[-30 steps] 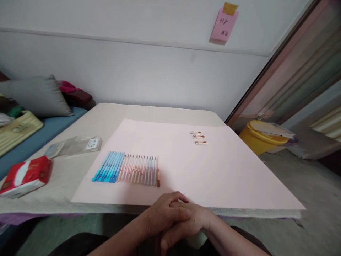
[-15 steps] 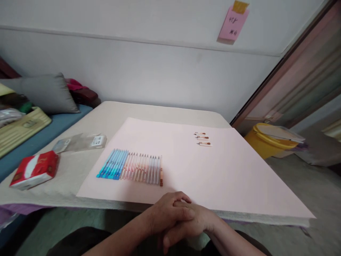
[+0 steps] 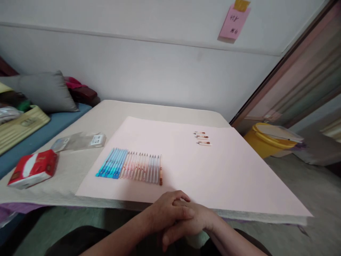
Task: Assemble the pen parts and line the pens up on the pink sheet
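My left hand (image 3: 170,209) and my right hand (image 3: 195,218) are clasped together at the table's near edge, the left lying over the right. Each is closed around the other, and some fingers are hidden. No other object shows in them. Just beyond, to the left, a row of slim pens lies side by side on a pale pink sheet: blue pens (image 3: 113,163), clear pens with reddish and grey parts (image 3: 140,167), and one brown-ended pen (image 3: 161,174) at the right end. Three brown-and-white pens (image 3: 202,137) lie farther back, apart from the row.
The pink sheet (image 3: 226,177) covers much of the cloth-topped table. To its left are a red tissue pack (image 3: 33,169) and a clear plastic packet (image 3: 80,141). A yellow bin (image 3: 266,142) stands right of the table; a grey cushion (image 3: 50,90) is at the left.
The view has shifted very slightly. My clasped hands and the pens stay where they were.
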The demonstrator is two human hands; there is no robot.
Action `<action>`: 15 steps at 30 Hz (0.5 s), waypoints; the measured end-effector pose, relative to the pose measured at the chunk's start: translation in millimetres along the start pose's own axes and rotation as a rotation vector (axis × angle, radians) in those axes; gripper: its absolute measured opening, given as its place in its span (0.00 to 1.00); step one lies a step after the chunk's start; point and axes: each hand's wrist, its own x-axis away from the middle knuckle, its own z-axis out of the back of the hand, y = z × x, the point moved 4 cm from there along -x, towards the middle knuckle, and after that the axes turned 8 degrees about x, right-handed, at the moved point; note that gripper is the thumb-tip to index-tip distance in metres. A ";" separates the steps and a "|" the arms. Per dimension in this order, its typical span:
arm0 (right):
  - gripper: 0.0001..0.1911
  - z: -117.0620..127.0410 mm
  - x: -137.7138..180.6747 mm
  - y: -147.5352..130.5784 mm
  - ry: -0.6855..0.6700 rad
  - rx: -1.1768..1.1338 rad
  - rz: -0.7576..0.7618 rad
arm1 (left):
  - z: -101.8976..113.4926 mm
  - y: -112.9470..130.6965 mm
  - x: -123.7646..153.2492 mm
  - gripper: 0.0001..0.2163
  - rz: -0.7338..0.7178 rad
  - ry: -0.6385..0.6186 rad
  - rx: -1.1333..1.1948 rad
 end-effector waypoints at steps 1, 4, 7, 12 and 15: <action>0.13 0.5 0.0 0.5 0.013 0.011 -0.005 | 0.4 -0.8 -0.4 0.20 0.004 0.002 -0.004; 0.11 0.7 -1.0 3.2 0.031 0.020 0.006 | 1.2 -2.5 -1.4 0.20 0.009 0.007 -0.006; 0.09 -0.4 -1.7 4.9 0.009 0.026 0.031 | 1.1 -1.9 -0.8 0.20 0.006 0.011 -0.003; 0.10 1.2 0.4 0.9 0.000 0.025 -0.022 | -0.1 0.1 1.2 0.21 0.014 0.001 0.006; 0.10 2.9 2.1 -4.1 0.022 -0.004 -0.023 | 0.4 -0.4 0.7 0.21 0.009 0.007 -0.018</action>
